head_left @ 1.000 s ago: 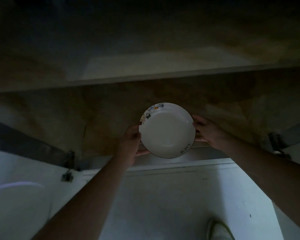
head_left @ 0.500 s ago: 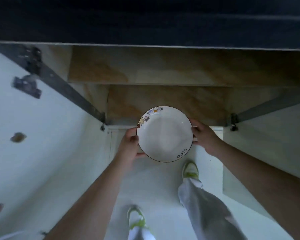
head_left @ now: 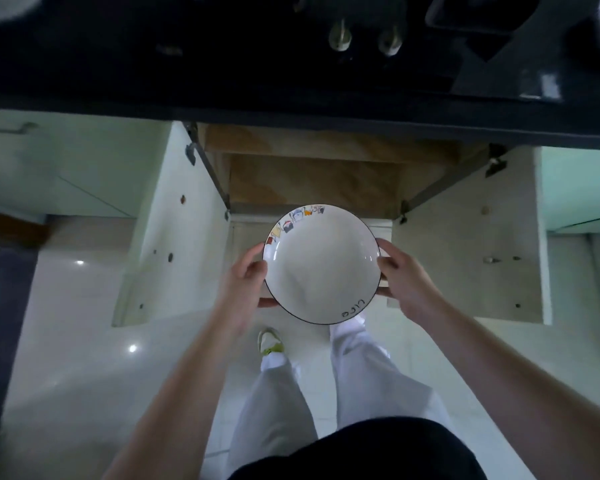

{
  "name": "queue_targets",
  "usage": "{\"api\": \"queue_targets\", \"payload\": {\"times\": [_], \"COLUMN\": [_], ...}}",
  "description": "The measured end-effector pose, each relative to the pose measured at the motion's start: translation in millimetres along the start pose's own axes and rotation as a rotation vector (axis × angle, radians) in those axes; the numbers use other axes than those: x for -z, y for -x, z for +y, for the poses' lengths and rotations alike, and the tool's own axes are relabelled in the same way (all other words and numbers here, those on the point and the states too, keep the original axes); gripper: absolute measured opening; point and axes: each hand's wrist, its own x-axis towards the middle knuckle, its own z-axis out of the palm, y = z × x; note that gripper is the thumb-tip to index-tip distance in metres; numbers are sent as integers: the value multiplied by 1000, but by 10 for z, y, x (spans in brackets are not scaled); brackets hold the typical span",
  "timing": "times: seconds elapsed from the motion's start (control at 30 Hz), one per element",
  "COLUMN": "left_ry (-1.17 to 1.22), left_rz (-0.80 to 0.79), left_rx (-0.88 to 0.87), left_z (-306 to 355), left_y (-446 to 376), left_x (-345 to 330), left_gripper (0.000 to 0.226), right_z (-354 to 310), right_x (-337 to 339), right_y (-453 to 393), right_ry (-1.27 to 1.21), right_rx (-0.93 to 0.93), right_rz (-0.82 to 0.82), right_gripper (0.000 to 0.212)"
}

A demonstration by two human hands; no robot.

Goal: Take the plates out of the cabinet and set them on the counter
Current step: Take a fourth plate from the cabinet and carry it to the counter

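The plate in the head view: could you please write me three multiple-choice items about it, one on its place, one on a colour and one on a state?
1. Where is the plate?
A. On the counter
B. In the air before the open cabinet
C. On the floor

2. What colour is the plate's rim line?
A. Red
B. Gold
C. Dark

3. How is the plate held?
A. By both hands
B. By the left hand only
C. By no hand

Answers:
1. B, it hangs above the legs, below the counter.
2. C, a thin dark line rings it.
3. A, the left hand and right hand grip opposite edges.
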Motion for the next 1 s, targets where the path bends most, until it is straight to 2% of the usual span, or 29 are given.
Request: {"api": "queue_targets", "payload": {"times": [0.17,0.4,0.63,0.83,1.0], "left_ry": [14,-85,-92,-92,-104], "left_rz": [-110,-78,-170,-341,-426], "left_rx": [-26,-126,-205,-239,-222], "left_z": [293,556,549,547,628], "left_y": [627,1351,1980,2536,2918], "left_x": [114,-132,-1516,-2933,-3673], "left_gripper": [37,34,28,28,29], "right_z": [-112,6,658,1010,1152], "right_x": [191,560,1895,3186,3884], "right_y": [676,1352,2212,2893,3248], "right_ry": [-78,-266,-476,-565,-597], "right_rx": [33,113,188,251,318], "right_rz": [-77,-137,-2,175,261], "right_gripper": [45,47,37,29,27]}}
